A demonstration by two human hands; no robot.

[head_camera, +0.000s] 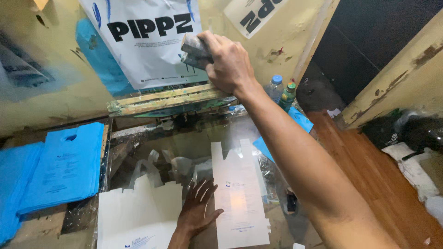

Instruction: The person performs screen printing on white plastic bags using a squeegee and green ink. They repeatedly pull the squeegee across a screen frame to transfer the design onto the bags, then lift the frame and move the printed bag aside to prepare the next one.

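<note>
My right hand (228, 62) is raised high and grips a grey, crumpled wad of cloth (194, 50), pressed against a lifted screen-printing frame (157, 99) with a wooden edge. My left hand (197, 211) lies flat, fingers spread, on the glass table top (138, 138). It rests between a white flat bag (240, 193) with small print on my right and a stack of white bags (138, 216) on my left.
Stacks of blue bags (60, 168) lie at the left. Two plastic bottles (281, 90) stand behind the table at the right. A white printed bag (147, 41) hangs on the yellow wall. A wooden board (369, 175) and dark bundles are at the right.
</note>
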